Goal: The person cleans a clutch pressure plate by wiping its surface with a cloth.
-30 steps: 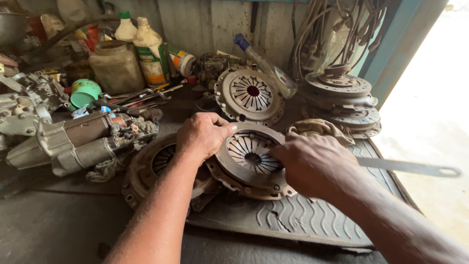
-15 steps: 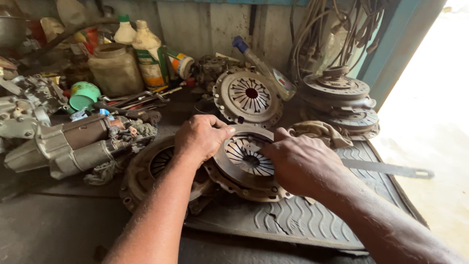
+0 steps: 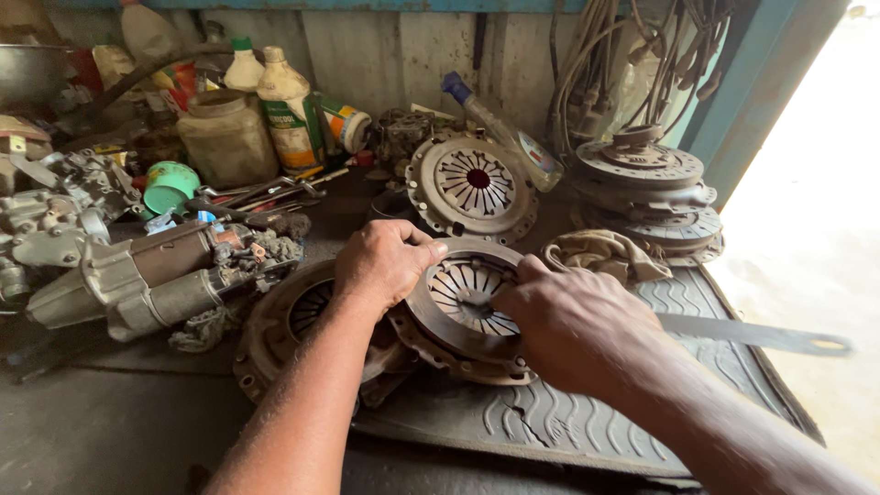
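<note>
left hand (image 3: 383, 264): on the clutch cover (image 3: 463, 302) at its 10 o'clock rim, fingers curled over the edge, thumb on top; same grip as a second ago
right hand (image 3: 573, 323): at the cover's 3 o'clock, fingers bent onto the spring fingers and rim; has slid a little inward and down since the earlier views, now hiding more of the right side
clutch cover: centre of bench, half on the rubber mat (image 3: 587, 417), tilted, its left edge lying on the rusty ring (image 3: 289, 316)
change: cover sits slightly more tilted toward the person than before; both hands kept contact throughout, no release
meaning: looks like it is being turned or shifted in place, not lifted clear; judged only from the small move
second cover (image 3: 472, 188): at 12 o'clock of the held one, leaning near the wall, untouched
disc stack (image 3: 646, 197): at 2 o'clock, well apart
rag (image 3: 605, 252): at 1 o'clock, just beside the right hand
flat bar (image 3: 761, 335): at 3 o'clock, partly under the right wrist
starter motor (image 3: 156, 275): at 9 o'clock, apart
bottles (image 3: 284, 110): at 11 o'clock, by the wall
</note>
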